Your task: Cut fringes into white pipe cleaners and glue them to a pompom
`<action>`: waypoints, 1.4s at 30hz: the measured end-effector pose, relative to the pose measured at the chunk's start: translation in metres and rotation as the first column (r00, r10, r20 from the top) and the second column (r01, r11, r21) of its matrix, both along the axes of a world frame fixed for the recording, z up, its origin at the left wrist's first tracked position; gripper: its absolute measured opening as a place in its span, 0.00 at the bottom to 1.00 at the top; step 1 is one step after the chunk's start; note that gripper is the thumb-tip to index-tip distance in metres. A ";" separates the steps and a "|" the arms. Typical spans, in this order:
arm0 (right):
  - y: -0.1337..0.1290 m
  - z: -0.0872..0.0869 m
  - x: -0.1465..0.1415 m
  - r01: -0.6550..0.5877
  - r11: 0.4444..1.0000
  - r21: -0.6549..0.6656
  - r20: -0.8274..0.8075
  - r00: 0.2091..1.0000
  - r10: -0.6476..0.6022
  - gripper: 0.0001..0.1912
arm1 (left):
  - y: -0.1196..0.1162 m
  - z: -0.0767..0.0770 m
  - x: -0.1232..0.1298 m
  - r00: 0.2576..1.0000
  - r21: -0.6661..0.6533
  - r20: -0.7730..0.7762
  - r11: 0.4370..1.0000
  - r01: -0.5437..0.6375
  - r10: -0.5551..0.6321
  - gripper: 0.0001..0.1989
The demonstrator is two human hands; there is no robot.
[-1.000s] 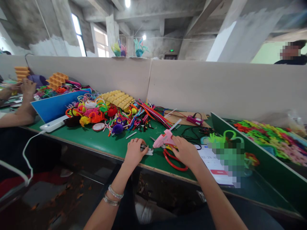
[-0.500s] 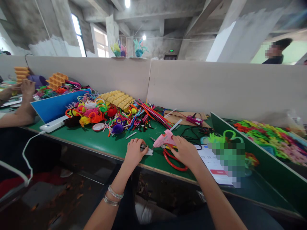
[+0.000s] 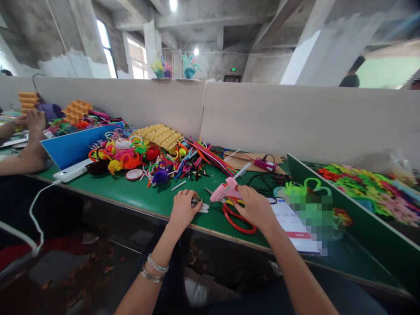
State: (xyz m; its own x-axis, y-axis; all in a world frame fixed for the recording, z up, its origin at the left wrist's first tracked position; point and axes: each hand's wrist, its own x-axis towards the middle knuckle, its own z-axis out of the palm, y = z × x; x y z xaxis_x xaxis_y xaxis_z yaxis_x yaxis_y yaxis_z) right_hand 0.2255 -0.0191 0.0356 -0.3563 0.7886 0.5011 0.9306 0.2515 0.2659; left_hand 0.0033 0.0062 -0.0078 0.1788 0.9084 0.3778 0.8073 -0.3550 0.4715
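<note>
My left hand (image 3: 185,206) rests at the table's front edge, fingers closed around a few short, pale sticks (image 3: 204,208) whose kind I cannot make out. My right hand (image 3: 255,206) grips a pink hot glue gun (image 3: 224,190), with its nozzle pointing left toward those sticks. A translucent glue stick (image 3: 243,169) juts from the gun's back end. Partly under the gun and right hand lie scissors (image 3: 236,224) with red and yellow handles. One white stick (image 3: 179,186) lies on the table beyond my left hand.
Colourful pipe cleaners (image 3: 131,153) are heaped at the back left under a yellow egg tray (image 3: 160,135). A white power strip (image 3: 72,170) stands beside a blue divider (image 3: 82,144). To the right are a tablet (image 3: 295,227), a green divider (image 3: 354,210) and dark cables (image 3: 259,181). A co-worker's hand (image 3: 36,122) shows far left.
Both hands and the glue gun hold nearly the same position. The view has shifted very slightly. In the background at the right, a person has moved left.
</note>
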 end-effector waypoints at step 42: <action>0.001 -0.004 0.004 0.063 0.997 0.044 -0.204 0.978 -0.053 0.19 | -0.002 0.002 0.002 1.000 -0.013 0.015 1.000 -0.001 0.001 0.08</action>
